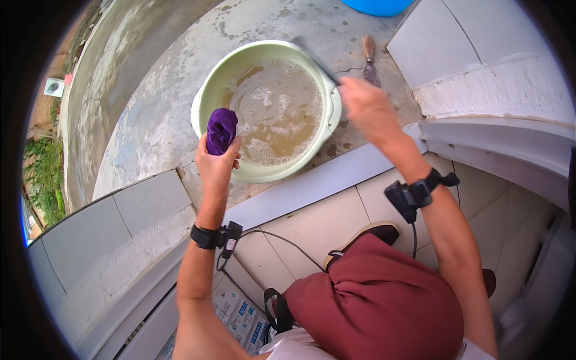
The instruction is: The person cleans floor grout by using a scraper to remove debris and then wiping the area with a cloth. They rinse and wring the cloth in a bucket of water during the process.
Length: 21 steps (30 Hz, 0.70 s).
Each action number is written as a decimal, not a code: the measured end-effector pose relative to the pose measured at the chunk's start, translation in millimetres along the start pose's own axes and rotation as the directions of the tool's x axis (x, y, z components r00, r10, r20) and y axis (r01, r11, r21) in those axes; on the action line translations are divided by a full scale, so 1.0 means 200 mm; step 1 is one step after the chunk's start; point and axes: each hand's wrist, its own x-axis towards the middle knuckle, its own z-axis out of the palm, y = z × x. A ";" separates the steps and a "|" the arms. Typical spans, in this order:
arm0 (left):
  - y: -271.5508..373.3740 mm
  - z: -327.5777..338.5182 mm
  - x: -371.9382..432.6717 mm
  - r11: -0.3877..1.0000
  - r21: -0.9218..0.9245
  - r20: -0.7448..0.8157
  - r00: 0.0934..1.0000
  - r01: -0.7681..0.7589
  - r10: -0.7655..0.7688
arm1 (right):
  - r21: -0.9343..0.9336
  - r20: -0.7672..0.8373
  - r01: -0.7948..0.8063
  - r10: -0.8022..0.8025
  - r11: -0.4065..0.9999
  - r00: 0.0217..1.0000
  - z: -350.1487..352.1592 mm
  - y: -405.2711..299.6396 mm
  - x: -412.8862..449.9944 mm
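A pale green plastic basin (261,176) of murky, foamy water (283,108) stands on the concrete before me. Over its left rim, my left hand (218,157) grips a bunched purple cloth item (221,130) between thumb and fingers. My right hand (366,103), blurred, is just beyond the basin's right rim, closed on one end of a dark, thin, flat tool (317,60). The tool slants up and left across the rim; its kind cannot be made out. Behind that hand lies a wooden-handled tool (368,49) with a dark metal blade, partly hidden.
A blue basin (378,5) shows at the top edge. A metal door sill (310,186) runs between the concrete and the tiled floor. Tiled wall ends (434,42) flank the doorway. Cables hang from straps on both wrists. A shoe (369,238) is below the sill.
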 end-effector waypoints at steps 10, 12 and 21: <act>-0.15 0.04 -0.15 0.966 -0.254 -0.206 0.974 0.041 -0.096 | -0.154 0.529 0.109 -0.012 0.982 0.849 0.42 -0.30 0.15; -0.17 0.04 -0.16 0.958 -0.287 -0.218 0.972 0.027 -0.092 | -0.163 0.622 0.202 -0.058 0.966 0.781 0.48 -0.28 0.15; -0.20 0.02 -0.14 0.893 -0.448 -0.320 0.938 -0.025 -0.135 | 0.434 0.792 -0.708 0.140 0.557 0.595 0.41 -0.29 0.23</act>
